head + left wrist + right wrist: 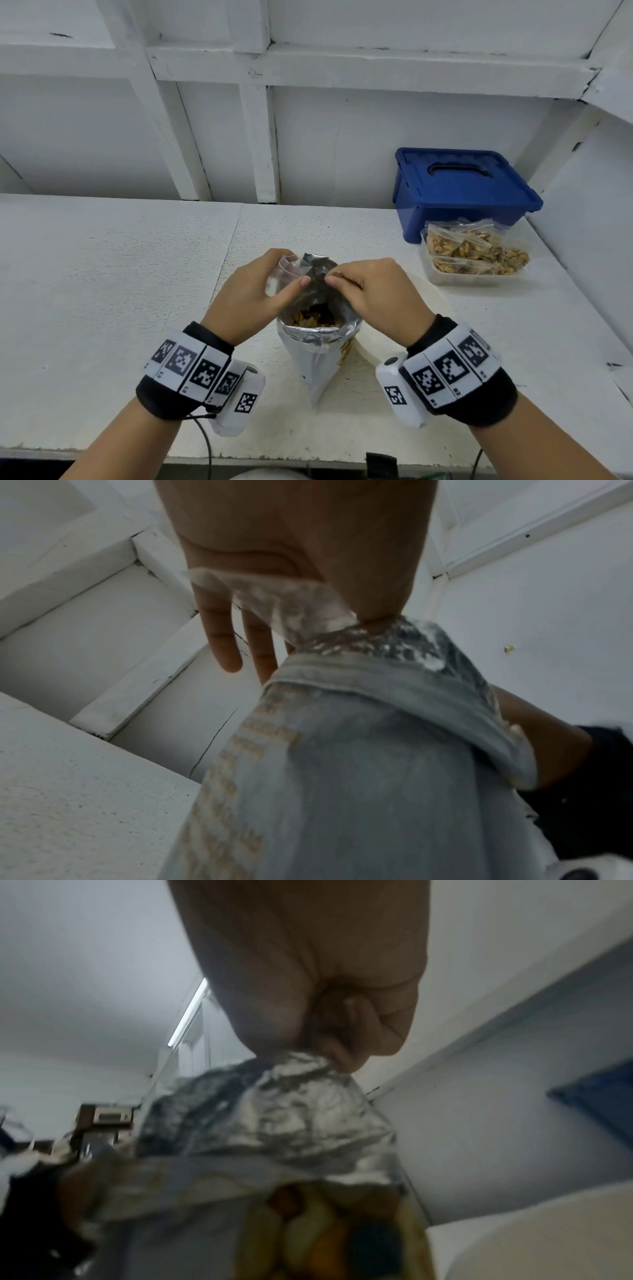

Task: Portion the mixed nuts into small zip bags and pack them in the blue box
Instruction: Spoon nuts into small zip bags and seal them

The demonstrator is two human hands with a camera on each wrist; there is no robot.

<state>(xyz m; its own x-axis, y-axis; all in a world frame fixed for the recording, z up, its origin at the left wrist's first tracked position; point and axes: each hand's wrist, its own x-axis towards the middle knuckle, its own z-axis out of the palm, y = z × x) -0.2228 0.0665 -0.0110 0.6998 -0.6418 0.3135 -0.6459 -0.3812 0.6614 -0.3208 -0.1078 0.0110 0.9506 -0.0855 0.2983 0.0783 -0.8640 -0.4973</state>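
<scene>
On the white desk (120, 274) a foil nut bag (317, 342) stands upright, its top rolled down into a cuff and its mouth open. Mixed nuts (313, 317) show inside it, below the rim.

The left hand (255, 298) is at the bag's left side, above the mouth. Its thumb and fingers curl round a clear zip bag (284, 274), which is crumpled against the palm. In the left wrist view that clear plastic (291, 604) lies across the palm and meets the foil edge, and two fingers (222, 642) reach down past it. Whether the zip bag holds any nuts cannot be told.

The right hand (376, 294) is at the bag's right side. Its thumb and forefinger pinch a raised flap of foil (317, 274) at the bag's far rim; the other fingers are curled in. The right wrist view shows the same pinch: crinkled foil (274, 1110) gathered under the curled fingers, with nuts (325, 1231) blurred below.

The two hands are close together over the bag, thumb tips nearly meeting.

The blue box (462, 192) stands at the desk's far right, against the wall, its lid on. Just in front of it, touching or nearly so, is a clear tub (442, 277) piled with filled zip bags (476, 250) of nuts. A white plate (435, 301) lies right of the foil bag, partly hidden under the right hand and wrist.

Both wrists wear black bands with printed square markers.
</scene>
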